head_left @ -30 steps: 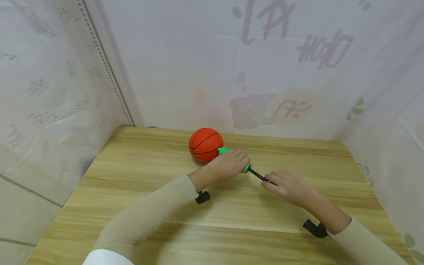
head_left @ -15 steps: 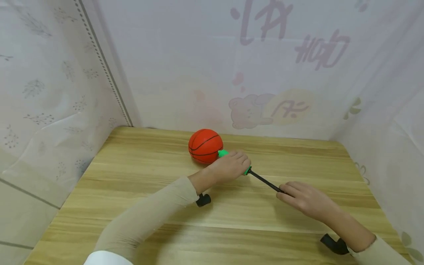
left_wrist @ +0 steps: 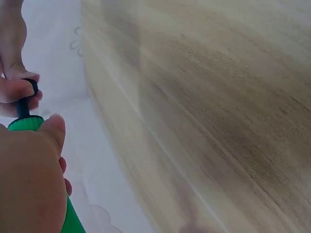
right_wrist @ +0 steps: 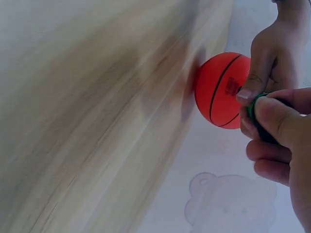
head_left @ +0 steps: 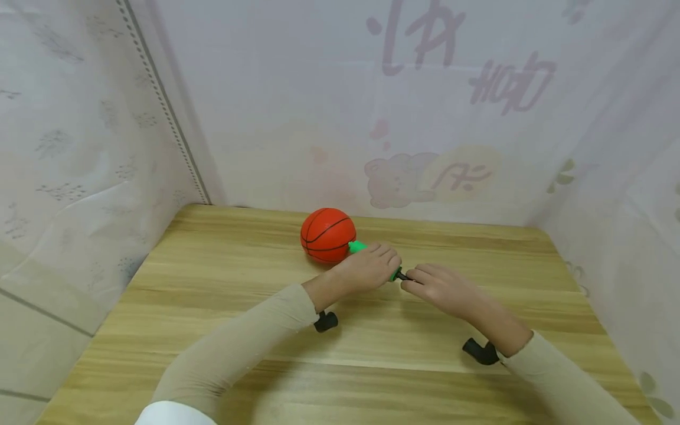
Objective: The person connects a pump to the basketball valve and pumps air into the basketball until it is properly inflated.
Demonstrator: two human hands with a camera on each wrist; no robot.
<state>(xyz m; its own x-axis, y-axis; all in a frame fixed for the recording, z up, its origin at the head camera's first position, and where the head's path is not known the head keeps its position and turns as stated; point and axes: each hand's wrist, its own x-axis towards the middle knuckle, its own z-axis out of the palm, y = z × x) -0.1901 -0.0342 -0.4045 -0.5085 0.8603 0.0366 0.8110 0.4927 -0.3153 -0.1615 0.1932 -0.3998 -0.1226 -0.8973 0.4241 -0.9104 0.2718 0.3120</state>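
An orange-red toy basketball (head_left: 327, 235) with black lines rests near the back of the wooden table. My left hand (head_left: 369, 267) grips the green barrel of a hand pump (head_left: 357, 246), whose front end meets the ball's right side. At the pump's other end, my right hand (head_left: 441, 287) holds the black handle (left_wrist: 32, 87), with its thumb and fingers around it. Only a short length of black rod shows between the two hands. In the right wrist view, the ball (right_wrist: 221, 92) appears just beyond both hands, and most of the barrel is hidden by the fingers.
The wooden tabletop (head_left: 239, 366) spreads out in front of the forearms. Pale printed cloth (head_left: 265, 118) hangs behind it and on both sides. A black wrist-worn piece (head_left: 480, 352) juts out under the right forearm, another (head_left: 325, 321) under the left.
My right hand first draws the handle out to the lower right, lengthening the visible rod, then pushes it back in close to the left hand. Left hand and ball stay nearly in place.
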